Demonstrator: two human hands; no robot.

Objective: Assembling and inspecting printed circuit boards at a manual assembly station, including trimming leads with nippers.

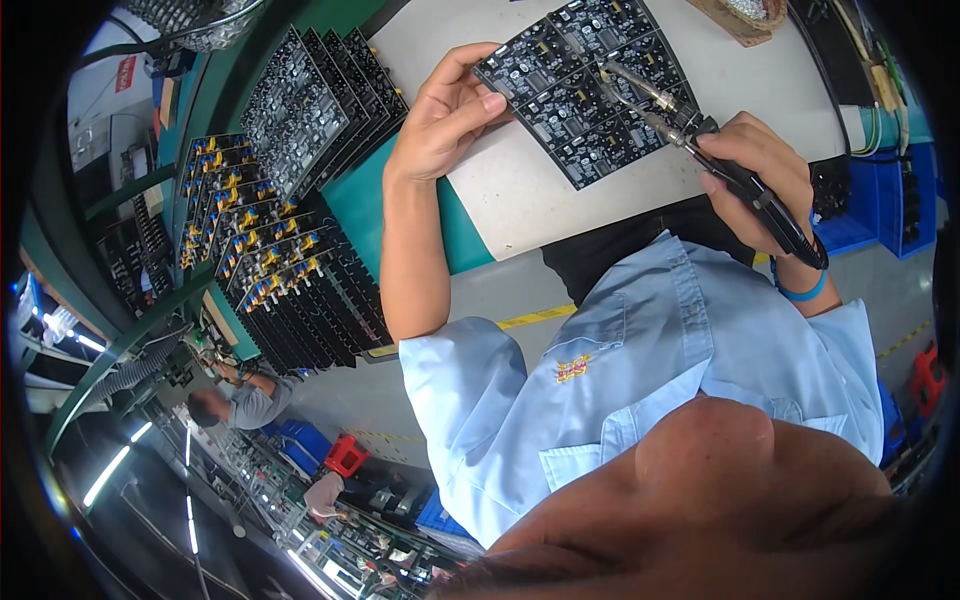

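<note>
My left hand [445, 125] grips the left edge of a black circuit board panel [575, 130], thumb on top and fingers curled at its rim. The panel carries rows of small parts and is tilted over the white mat [490, 190]. In my right hand [765, 175] is a pair of soldering tweezers [745, 185] with a black handle and two metal tips. Those tips lie over the middle of the panel, slightly apart; whether they touch a part is too small to tell.
To the left stand several upright black boards [300, 110], beside boards with yellow and blue parts [240, 220]. Blue bins [905, 205] sit at the right, and a tray with metal wire [740, 20] at the far edge. A co-worker [255, 400] sits further off.
</note>
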